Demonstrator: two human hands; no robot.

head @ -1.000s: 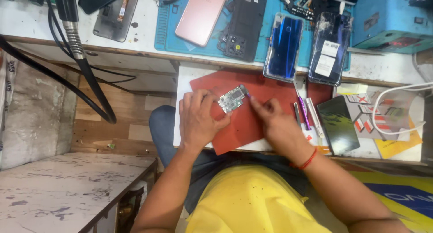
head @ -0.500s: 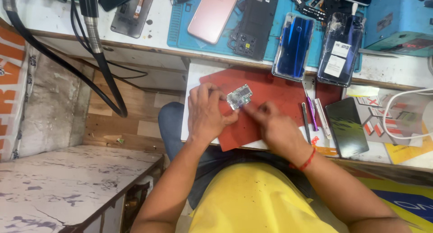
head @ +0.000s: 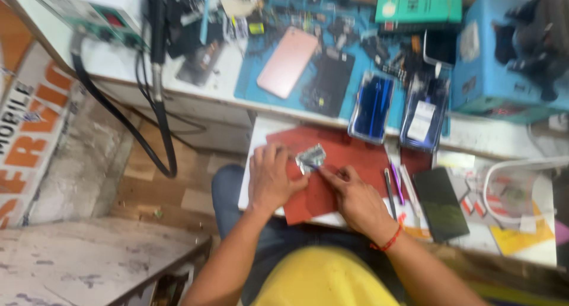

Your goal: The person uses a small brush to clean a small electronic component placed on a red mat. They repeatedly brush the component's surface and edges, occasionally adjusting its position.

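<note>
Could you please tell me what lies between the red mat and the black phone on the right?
In the head view, thin pen-like tools lie side by side between the red mat and the black phone.

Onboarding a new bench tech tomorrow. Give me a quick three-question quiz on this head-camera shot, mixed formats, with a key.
1. True or false: both hands work on the small silvery metal part over the dark red rectangular mat.
2. Which lies furthest toward the right edge of the picture? A) the pink phone lying back up B) the black phone lying flat C) the grey box with the red display
3. Fill in: the right hand wears a ____ thread band at the wrist.

Key:
1. True; the left hand steadies it from the other side.
2. B
3. red
</note>
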